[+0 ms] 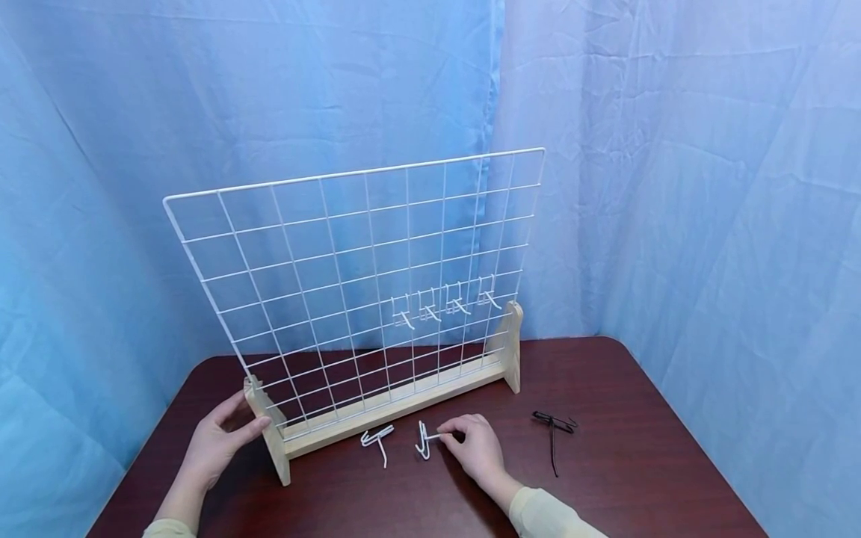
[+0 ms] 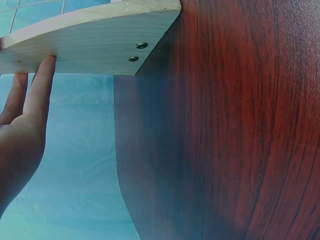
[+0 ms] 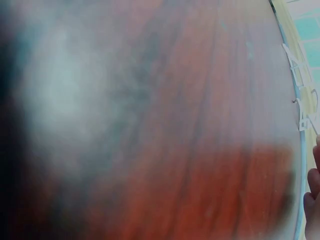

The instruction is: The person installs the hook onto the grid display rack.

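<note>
My left hand (image 1: 214, 439) grips the left wooden end panel (image 1: 276, 448) of a stand, thumb towards the front. In the left wrist view, fingers (image 2: 41, 95) touch the panel's outer face near one edge. The stand holds up a white wire grid (image 1: 366, 235). In front of it, my right hand (image 1: 476, 448) pinches the straight prong of a white wire hook (image 1: 423, 441) between thumb and fingers. Another white hook (image 1: 380, 442) lies on the table just left of it. The right wrist view is mostly blurred, with only fingertips (image 3: 315, 185) at its right edge.
Several white hooks (image 1: 430, 311) hang in a row on the grid's lower right part. A black hook (image 1: 554, 433) lies on the dark red table (image 1: 605, 388), to the right of my right hand. Blue curtains (image 1: 706, 187) surround the table.
</note>
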Demonstrator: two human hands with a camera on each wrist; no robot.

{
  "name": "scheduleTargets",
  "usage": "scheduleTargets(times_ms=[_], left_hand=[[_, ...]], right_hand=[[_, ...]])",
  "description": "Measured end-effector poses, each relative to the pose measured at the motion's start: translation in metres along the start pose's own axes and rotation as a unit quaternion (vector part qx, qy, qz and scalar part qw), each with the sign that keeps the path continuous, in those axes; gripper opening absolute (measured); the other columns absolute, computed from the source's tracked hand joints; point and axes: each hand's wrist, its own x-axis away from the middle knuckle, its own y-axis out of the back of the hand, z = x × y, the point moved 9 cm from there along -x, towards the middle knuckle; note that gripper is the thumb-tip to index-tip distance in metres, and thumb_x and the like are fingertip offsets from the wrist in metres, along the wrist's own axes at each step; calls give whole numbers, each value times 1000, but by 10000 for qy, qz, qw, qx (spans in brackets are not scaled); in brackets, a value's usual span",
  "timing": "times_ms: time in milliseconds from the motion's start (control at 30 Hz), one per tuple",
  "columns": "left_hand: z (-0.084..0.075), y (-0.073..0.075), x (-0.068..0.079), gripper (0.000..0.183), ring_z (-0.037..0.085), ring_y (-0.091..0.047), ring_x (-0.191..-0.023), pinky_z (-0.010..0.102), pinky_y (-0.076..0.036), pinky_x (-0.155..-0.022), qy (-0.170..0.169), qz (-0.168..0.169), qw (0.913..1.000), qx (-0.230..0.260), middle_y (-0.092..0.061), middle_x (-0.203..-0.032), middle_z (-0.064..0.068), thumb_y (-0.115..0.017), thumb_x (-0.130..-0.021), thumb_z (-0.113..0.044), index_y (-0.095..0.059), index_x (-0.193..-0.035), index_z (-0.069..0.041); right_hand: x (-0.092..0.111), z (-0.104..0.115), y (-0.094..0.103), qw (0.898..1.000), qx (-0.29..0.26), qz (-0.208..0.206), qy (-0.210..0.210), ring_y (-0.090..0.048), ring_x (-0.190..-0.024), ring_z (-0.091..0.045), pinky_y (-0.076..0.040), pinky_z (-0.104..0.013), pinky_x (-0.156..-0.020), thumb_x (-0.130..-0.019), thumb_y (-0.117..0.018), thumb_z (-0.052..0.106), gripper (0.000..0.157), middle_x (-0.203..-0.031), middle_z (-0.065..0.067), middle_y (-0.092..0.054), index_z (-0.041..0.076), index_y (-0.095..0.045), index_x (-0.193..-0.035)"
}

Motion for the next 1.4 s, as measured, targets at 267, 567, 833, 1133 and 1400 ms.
scheduleTargets(times_ms=[267,567,833,1133,1400], left_hand=[[-1,0,0,66,4,-53,-107,13,-46,-78,-29,-5,10000,7,-52,-109,-25,-78,-88,-18,-47,-143,3],[-2,-1,2,65,-3,-52,-104,12,-46,-78,-106,20,9999,23,-60,-125,14,-77,-88,-14,-47,-142,5],[-2,0,1,64,-11,-49,-100,12,-46,-78,-170,-22,9998,110,-56,-109,-24,-77,-88,-14,-48,-141,6],[-3,0,0,64,-13,-48,-99,12,-46,-77,-165,-43,9999,12,-58,-117,-4,-77,-88,-16,-48,-141,5],[-2,-1,1,65,-9,-48,-101,13,-46,-78,-33,-2,9999,-122,-58,-125,12,-76,-89,-18,-47,-143,4]], right_hand=[[-3,7,3,9994,99,-139,290,-59,-83,-11,-48,-30,-75,-74,-85,10,18,-83,15,-68,24,-78,-81],[-6,11,5,9993,241,-61,278,-58,-82,-12,-48,-30,-73,-75,-85,11,16,-82,14,-69,23,-78,-82],[-12,16,13,9993,145,-268,231,-60,-80,-12,-49,-31,-72,-75,-86,13,13,-79,14,-70,22,-77,-79],[-22,23,25,9984,-307,-475,-52,-60,-78,-10,-48,-27,-68,-79,-83,15,8,-76,16,-69,21,-78,-80],[-35,34,39,9914,-985,-809,-284,-62,-79,-11,-50,-28,-70,-79,-84,13,7,-80,10,-72,16,-79,-82]])
